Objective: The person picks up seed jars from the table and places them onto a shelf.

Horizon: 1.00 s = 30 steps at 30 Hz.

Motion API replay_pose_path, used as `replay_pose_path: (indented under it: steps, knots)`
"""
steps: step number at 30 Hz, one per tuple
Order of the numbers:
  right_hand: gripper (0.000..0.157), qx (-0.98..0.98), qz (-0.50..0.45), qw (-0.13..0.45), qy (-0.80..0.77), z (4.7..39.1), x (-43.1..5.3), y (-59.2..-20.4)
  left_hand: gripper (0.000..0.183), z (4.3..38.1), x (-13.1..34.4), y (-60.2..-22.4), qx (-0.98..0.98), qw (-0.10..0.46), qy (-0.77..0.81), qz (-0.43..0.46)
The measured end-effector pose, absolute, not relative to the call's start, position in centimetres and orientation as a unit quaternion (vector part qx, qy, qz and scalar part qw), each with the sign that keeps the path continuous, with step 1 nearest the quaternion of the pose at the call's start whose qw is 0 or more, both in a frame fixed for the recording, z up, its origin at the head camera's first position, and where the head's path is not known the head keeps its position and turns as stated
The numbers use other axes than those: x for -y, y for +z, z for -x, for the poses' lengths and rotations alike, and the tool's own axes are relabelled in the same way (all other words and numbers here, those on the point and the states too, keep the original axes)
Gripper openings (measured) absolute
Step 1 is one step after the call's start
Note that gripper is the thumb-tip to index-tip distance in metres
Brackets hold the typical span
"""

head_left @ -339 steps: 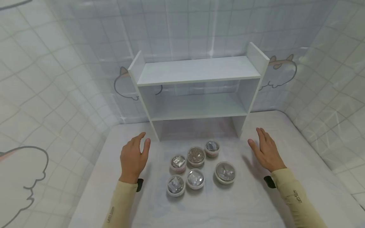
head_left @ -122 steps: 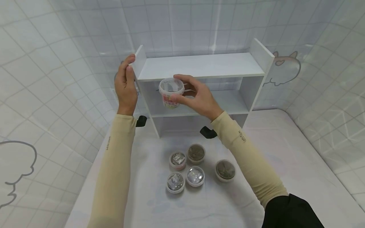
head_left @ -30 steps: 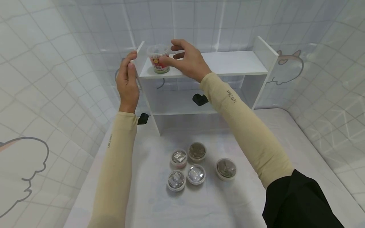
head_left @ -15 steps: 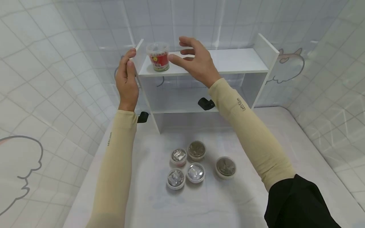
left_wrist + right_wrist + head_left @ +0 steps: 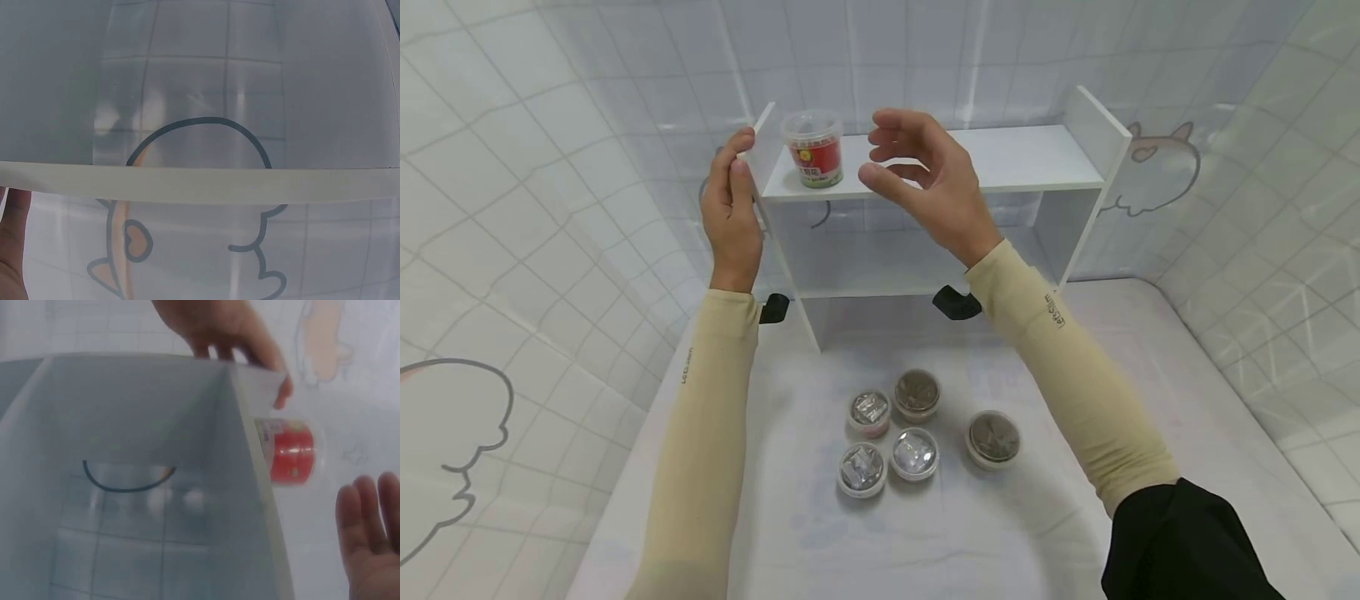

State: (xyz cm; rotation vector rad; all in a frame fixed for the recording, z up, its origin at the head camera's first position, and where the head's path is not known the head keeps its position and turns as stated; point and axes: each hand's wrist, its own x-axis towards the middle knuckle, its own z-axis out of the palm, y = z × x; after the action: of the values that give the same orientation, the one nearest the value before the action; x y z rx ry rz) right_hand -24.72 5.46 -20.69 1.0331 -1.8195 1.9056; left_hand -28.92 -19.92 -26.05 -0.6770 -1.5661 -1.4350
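**Currently: cup (image 5: 815, 157) upright on upper shelf (image 5: 1022, 158)**

The clear cup with the red label stands at the left end of the upper shelf, beside the left side panel (image 5: 766, 158) and just behind the front edge. The right hand (image 5: 936, 183) is beside the cup, apart from it; its fingers are loosely curved, thumb spaced from the fingertips, pinching nothing. The left hand (image 5: 733, 225) lies along the outside of the left side panel with fingers extended; applied pressure cannot be determined. Below, five round containers (image 5: 993, 438) stand on the white surface (image 5: 985, 542), in front of the shelf unit.

The step in hand appears to be hand clearance. Recommended practice:

1. Verify that the whole base is seated behind the front edge.
2. Keep the right thumb and fingers wider than the rim; move sideways, level, to avoid tipping the cup.
3. Steady the left side panel lightly; a push could shift the unit.
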Motion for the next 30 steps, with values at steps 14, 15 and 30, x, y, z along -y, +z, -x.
replay_pose_path:
  steps: [14,15,30]
  knots:
    - [0.052,0.595,-0.433,0.152,0.66,24.4,-6.7,-27.6,0.03,29.0,19.9,-26.2,0.631,0.44,-0.578,0.272]
    - [0.053,0.592,-0.435,0.155,0.66,24.5,-6.9,-28.3,0.03,29.0,19.9,-26.2,0.632,0.44,-0.577,0.272]
    - [0.066,0.657,-0.422,0.095,0.617,21.6,-8.8,-34.2,0.03,28.7,20.3,-26.1,0.625,0.433,-0.59,0.27]
